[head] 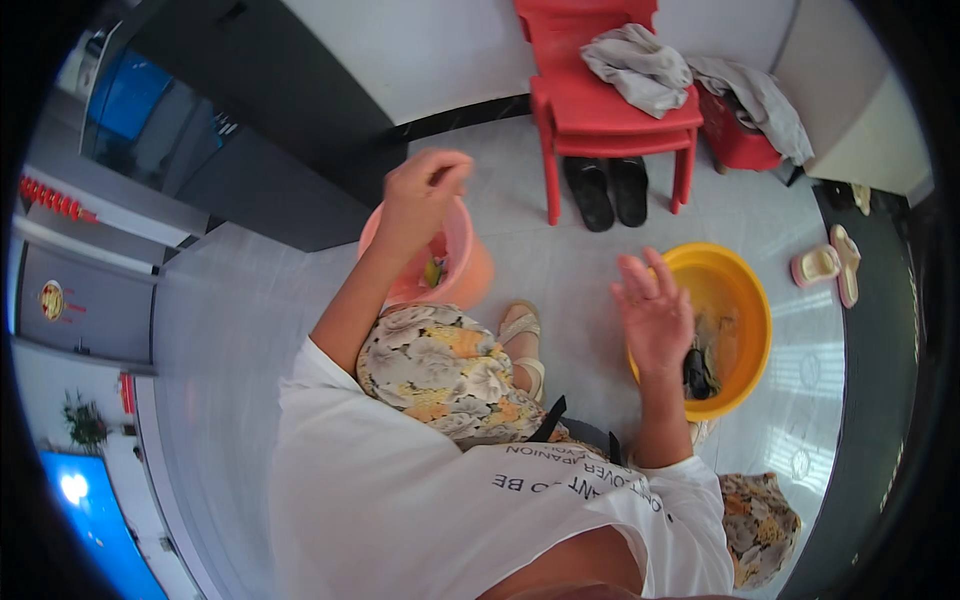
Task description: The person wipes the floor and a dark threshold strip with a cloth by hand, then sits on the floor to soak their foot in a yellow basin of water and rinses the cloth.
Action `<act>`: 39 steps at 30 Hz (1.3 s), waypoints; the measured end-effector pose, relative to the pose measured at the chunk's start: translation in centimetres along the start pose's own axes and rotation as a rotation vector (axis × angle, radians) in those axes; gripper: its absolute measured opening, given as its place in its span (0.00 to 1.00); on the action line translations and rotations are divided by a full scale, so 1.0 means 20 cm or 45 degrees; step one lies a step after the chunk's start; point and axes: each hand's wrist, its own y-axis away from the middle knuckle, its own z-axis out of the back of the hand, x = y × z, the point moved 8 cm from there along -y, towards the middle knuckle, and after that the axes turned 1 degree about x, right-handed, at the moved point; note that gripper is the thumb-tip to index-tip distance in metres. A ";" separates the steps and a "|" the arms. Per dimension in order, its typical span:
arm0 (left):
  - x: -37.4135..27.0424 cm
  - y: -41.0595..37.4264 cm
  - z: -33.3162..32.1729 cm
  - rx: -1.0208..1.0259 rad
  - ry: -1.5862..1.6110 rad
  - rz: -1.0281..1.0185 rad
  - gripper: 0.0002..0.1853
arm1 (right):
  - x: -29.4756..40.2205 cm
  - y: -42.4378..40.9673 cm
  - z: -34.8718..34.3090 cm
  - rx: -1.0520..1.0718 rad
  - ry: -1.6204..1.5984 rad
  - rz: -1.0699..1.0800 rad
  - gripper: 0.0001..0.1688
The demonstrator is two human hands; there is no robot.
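My left hand point(426, 199) is raised over the rim of a pink plastic bucket point(474, 262), its fingers curled and a little blurred. No object shows in it, though the inside of the grip is hidden. Scraps, one of them a green and yellow wrapper point(433, 271), lie inside the bucket. Above the left side of a yellow plastic basin point(756, 330), my right hand point(656, 322) is held with its fingers apart and nothing in it. Shallow water appears to cover the basin's bottom, where a dark wet cloth item point(699, 373) lies, partly hidden by my right wrist.
Red stacked plastic chairs point(615, 112) hold a crumpled grey garment point(639, 67), with black slippers point(609, 191) beneath. Another grey garment point(757, 105) drapes over a red stool point(724, 135). Pale slippers point(832, 264) lie right of the basin. A dark cabinet point(292, 180) stands left.
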 end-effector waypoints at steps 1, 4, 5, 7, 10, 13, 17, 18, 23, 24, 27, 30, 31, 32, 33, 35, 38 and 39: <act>0.11 0.04 0.09 -0.087 -0.035 0.031 0.06 | 0.03 0.00 0.07 -0.040 0.032 0.020 0.34; 0.68 0.29 0.31 -0.177 -0.282 0.065 0.07 | 0.06 -0.02 0.24 -0.147 0.026 0.059 0.32; 0.98 0.45 0.33 -0.091 -0.456 0.053 0.08 | 0.04 0.01 0.29 -0.216 0.031 0.027 0.32; 1.09 0.44 0.27 0.036 -0.617 0.119 0.09 | 0.11 0.03 0.44 -0.370 0.089 0.075 0.31; 1.00 0.38 0.17 0.078 -0.568 0.366 0.11 | 0.26 0.08 0.63 -0.505 0.222 0.143 0.29; 1.10 0.42 0.11 0.096 -0.308 0.393 0.09 | 0.48 0.15 0.83 -0.605 0.432 0.392 0.23; 1.56 0.74 -0.17 0.288 1.065 1.072 0.14 | 0.74 0.38 1.18 -1.232 0.445 0.567 0.24; 1.68 0.78 -0.21 0.436 1.097 1.028 0.17 | 0.77 0.43 1.22 -1.325 0.443 0.545 0.23; 0.99 0.48 -0.13 0.368 -0.248 0.413 0.31 | 0.78 0.53 1.32 -1.412 0.556 0.434 0.26; 0.94 0.43 -0.05 0.306 -0.293 0.367 0.32 | 0.71 0.47 1.33 -1.373 0.588 0.343 0.27; 0.68 0.28 0.06 0.155 -0.104 0.324 0.33 | 0.54 0.39 1.39 -1.320 0.697 0.156 0.31; 0.26 0.18 0.15 0.053 0.100 0.261 0.32 | 0.43 0.33 1.45 -1.334 0.830 0.034 0.33; 0.09 0.16 0.15 0.058 0.110 0.204 0.33 | 0.42 0.32 1.47 -1.343 0.893 -0.009 0.34; -0.06 0.15 0.13 0.066 0.120 0.146 0.34 | 0.40 0.31 1.49 -1.353 0.954 -0.051 0.35; -0.20 0.15 0.11 0.121 0.118 0.066 0.33 | 0.39 0.31 1.52 -1.350 0.998 -0.075 0.34; -0.45 0.18 0.04 0.232 0.123 -0.098 0.33 | 0.39 0.30 1.62 -1.345 1.092 -0.115 0.34; -0.75 0.30 -0.08 0.570 -0.031 -0.442 0.31 | 0.29 0.23 1.76 -1.258 0.925 -0.252 0.34; -0.79 0.32 -0.12 0.674 -0.017 -0.442 0.30 | 0.27 0.20 1.74 -1.228 0.888 -0.185 0.34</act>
